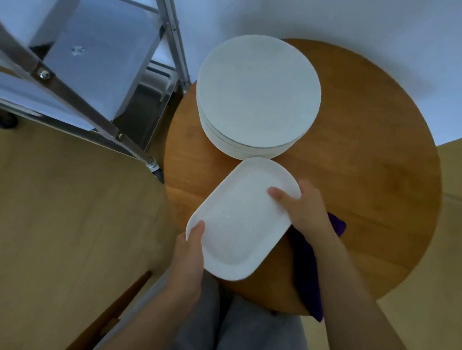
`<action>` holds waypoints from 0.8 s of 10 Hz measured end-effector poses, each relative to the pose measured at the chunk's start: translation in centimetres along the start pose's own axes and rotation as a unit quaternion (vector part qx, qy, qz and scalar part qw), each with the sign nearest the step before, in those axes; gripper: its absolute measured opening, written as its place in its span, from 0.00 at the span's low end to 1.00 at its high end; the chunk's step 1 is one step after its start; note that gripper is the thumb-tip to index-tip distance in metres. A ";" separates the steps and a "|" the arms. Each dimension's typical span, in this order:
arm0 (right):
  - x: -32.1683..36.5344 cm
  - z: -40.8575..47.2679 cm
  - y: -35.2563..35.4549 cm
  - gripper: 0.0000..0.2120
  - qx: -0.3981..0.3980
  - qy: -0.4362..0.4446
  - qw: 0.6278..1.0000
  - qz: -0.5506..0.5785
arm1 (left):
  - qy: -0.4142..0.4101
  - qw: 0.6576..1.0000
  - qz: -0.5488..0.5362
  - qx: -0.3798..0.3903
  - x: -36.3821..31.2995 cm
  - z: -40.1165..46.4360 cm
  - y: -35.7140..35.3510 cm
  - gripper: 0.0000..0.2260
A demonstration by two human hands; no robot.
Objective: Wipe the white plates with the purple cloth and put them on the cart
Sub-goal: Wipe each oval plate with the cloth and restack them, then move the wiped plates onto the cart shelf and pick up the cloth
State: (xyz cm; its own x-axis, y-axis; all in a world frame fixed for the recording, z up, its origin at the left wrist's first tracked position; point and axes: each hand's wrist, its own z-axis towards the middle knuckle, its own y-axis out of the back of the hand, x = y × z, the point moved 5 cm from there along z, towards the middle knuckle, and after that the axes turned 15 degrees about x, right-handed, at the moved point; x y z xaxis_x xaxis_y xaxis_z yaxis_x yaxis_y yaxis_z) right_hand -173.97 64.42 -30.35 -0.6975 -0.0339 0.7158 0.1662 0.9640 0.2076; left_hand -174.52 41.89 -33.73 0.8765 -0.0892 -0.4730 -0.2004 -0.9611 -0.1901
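A white rounded-rectangular ceramic plate (241, 218) is gripped at opposite edges by the left hand (189, 255) and right hand (303, 207), thumbs on its rim, above the round wooden desk (365, 173).

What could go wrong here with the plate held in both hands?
The rectangular plate is gripped only at its edges by the left hand and right hand, partly past the table edge; it could slip. Swinging it might knock the plate stack.
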 end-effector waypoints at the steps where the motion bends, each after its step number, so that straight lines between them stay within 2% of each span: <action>1: -1.1 -1.3 0.1 0.05 -0.031 -0.011 0.999 0.035 | 0.022 0.999 0.023 -0.013 -1.3 0.1 0.0 0.29; 3: -3.9 -4.4 -0.4 0.16 -0.115 -0.013 0.991 0.070 | -0.003 0.992 0.127 0.028 -6.1 0.5 -1.1 0.15; 4: -4.6 -5.8 -1.0 0.17 -0.156 -0.039 0.983 0.091 | -0.024 0.975 0.219 0.024 -8.5 1.6 -1.5 0.16; 6: -5.9 -6.1 -0.6 0.19 -0.158 -0.078 0.970 0.167 | -0.019 0.973 0.228 0.037 -10.9 2.2 -2.2 0.20; 7: -5.8 -5.0 0.3 0.20 -0.134 -0.107 0.969 0.177 | -0.018 0.977 0.210 0.041 -10.2 2.0 -2.0 0.19; 8: -4.3 -3.6 0.5 0.18 -0.086 -0.100 0.977 0.168 | -0.019 0.981 0.188 0.047 -9.0 1.8 -2.0 0.14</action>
State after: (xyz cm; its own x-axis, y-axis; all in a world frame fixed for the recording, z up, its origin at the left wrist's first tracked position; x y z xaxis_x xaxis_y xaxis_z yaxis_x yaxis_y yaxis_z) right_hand -168.43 64.12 -30.94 -0.7035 0.3457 0.6210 0.5113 0.8531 0.1044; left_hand -182.82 45.08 -30.61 0.7168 -0.4215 -0.5554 -0.5472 -0.8338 -0.0734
